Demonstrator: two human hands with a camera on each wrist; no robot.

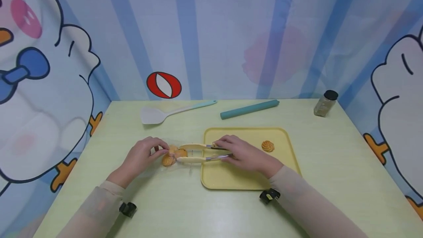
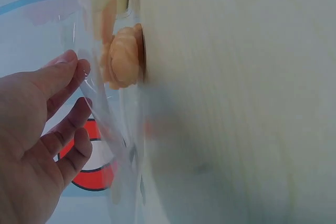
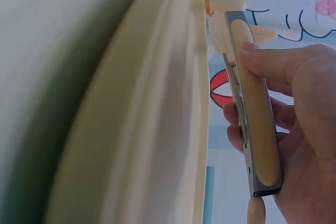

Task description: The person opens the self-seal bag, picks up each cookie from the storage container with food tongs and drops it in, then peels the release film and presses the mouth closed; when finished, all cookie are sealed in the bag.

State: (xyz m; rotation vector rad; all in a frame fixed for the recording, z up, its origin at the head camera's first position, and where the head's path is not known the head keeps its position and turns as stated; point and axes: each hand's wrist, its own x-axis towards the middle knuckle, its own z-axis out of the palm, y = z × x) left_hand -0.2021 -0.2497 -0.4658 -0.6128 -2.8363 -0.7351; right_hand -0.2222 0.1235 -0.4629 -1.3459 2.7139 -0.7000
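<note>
My left grip (image 1: 144, 154) is pinching the edge of a clear bag (image 2: 118, 129), and some cookies (image 1: 168, 160) are lying in it on the table (image 1: 198, 212), left of a yellow tray (image 1: 238, 183). My right grip (image 1: 242, 153) is holding tongs (image 1: 195, 160) over the tray, their tips standing apart at the cookies; whether they are touching any, I cannot tell. A single cookie (image 1: 267, 146) is sitting on the tray, toward its far right corner.

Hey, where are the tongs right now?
In the head view, a little below centre, the tongs are in the right hand, their tips reaching past the left edge of the yellow tray to the cookies beside the left hand.
</note>
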